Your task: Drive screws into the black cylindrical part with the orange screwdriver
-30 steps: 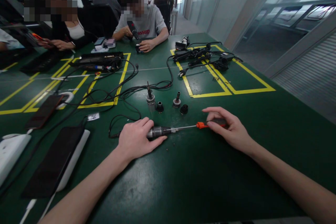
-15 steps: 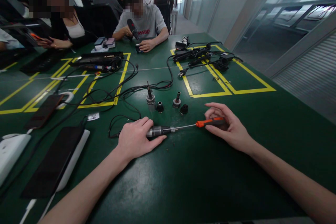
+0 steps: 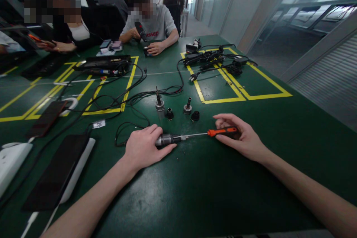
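Observation:
My left hand [image 3: 143,147] is wrapped over a dark cylindrical tool with a cord [image 3: 166,140], pressing it to the green table. Its narrow tip points right. In my right hand [image 3: 241,135] is a screwdriver [image 3: 222,131] with an orange and black handle, its shaft level. The shaft's end lies at the cylindrical tool's tip; whether it touches cannot be made out. Beyond my hands stand a metal shaft part [image 3: 159,103] and a smaller one [image 3: 187,108]. Beside these sit a black cone-shaped cap [image 3: 169,113] and another black cap [image 3: 195,115].
A power bank or phone-like black slab [image 3: 57,173] lies at the left, near a white power strip [image 3: 12,163] and a phone [image 3: 47,118]. Black cables [image 3: 139,96] cross the table. A heap of black cords [image 3: 206,59] lies at the back right. Across sits a person [image 3: 156,22] holding a tool.
My right hand has shifted slightly left with the screwdriver, and the handle has turned, showing more orange. The left hand and the cylindrical tool have stayed put.

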{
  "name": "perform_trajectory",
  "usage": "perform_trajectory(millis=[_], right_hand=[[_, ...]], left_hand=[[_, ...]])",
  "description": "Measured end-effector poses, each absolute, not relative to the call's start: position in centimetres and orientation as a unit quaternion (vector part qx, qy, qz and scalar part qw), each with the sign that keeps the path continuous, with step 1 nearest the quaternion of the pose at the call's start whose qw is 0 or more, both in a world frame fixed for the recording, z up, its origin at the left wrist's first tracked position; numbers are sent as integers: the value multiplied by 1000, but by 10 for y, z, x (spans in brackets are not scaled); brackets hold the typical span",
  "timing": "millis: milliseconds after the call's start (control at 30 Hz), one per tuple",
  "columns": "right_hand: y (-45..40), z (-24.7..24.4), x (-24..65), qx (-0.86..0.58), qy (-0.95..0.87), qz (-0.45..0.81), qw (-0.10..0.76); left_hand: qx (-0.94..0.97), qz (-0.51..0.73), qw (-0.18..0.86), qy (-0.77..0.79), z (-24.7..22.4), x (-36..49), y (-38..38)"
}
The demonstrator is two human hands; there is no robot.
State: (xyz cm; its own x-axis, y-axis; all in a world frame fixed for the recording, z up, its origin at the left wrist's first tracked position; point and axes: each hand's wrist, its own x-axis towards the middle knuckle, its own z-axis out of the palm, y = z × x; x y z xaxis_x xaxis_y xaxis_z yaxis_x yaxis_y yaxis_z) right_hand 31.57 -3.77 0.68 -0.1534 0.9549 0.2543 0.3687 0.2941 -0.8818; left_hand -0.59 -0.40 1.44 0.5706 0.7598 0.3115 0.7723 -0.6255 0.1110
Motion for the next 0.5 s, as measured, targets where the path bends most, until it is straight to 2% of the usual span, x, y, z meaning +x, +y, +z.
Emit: perform_trajectory(millis=[200,500], right_hand=[[-38,8,316,-497,-693,344,392],[-36,10,316,-494,-653,382,429]], left_hand=[[-885,-167,15,-433,14,-6,-4],[-888,-171,13,-428,15,-6,-4]])
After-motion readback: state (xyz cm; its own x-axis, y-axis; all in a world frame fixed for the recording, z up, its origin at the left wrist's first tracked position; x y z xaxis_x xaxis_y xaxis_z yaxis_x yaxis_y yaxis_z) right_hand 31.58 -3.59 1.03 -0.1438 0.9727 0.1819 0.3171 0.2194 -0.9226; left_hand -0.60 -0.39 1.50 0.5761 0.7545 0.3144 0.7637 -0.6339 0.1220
